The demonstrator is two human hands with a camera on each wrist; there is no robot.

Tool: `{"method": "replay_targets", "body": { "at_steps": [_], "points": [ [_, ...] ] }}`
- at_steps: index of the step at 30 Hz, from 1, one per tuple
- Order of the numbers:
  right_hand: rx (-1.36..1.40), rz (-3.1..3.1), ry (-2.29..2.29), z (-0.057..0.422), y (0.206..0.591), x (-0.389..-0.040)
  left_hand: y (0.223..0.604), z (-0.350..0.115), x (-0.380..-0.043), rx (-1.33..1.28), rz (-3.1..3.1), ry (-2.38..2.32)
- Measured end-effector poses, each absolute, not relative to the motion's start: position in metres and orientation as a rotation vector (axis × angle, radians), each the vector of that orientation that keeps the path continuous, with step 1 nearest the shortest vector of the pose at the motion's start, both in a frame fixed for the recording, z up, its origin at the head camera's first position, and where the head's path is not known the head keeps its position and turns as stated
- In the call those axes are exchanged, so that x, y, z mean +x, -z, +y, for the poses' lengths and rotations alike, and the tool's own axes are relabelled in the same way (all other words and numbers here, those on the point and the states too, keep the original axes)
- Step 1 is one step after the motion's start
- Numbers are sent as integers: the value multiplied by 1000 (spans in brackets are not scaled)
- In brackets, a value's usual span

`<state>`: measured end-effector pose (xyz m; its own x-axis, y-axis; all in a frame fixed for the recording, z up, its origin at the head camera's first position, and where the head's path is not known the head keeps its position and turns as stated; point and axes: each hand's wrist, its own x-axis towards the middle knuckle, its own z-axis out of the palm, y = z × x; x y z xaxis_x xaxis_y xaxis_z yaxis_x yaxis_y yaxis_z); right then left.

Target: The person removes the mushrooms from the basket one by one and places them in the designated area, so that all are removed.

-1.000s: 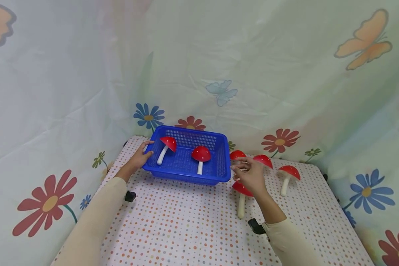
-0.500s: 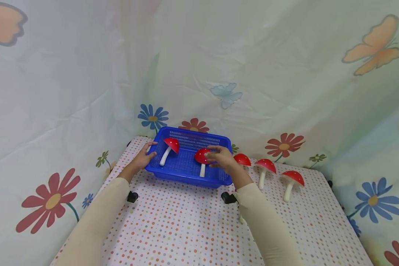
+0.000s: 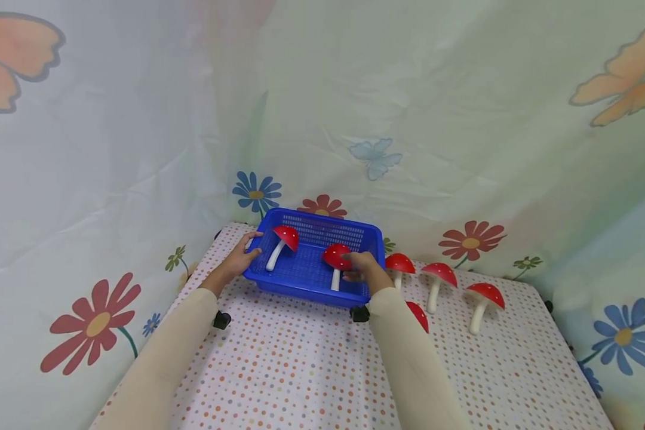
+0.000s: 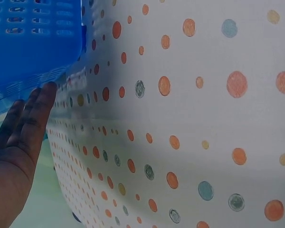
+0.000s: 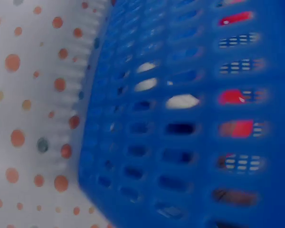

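The left hand, its fingers straight, rests against the left end of the blue perforated plastic basket on the dotted bench. The right hand is inside, at a white-stemmed mushroom with a red, white-spotted cap (whether it clamps it, I cannot tell), right of another mushroom.

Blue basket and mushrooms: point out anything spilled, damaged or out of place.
Nothing stands out. The blue basket looks whole, the two mushrooms inside show caps joined to stems, and no spill shows on the dotted tablecloth. The right sleeve partly hides one outer mushroom.
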<state>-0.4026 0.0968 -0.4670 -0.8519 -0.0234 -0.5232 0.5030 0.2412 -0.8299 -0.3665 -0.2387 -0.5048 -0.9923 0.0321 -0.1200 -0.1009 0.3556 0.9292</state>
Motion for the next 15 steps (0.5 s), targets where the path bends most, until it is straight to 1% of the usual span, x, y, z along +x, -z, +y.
{"method": "replay_targets", "body": {
  "at_steps": [4,8,12,15],
  "points": [
    [436,2099,1626,100,471,-405,504,-237,-368,-62,2491,-1729],
    [357,2138,1672,100,475,-409,504,-238,-370,-68,2493,-1722],
    [193,2247,1679,101,485,-413,507,-237,-371,-71,2481,-1717],
    [-14,2419,1576,101,492,-416,510,-237,-370,-77,2494,-1702]
  ]
}}
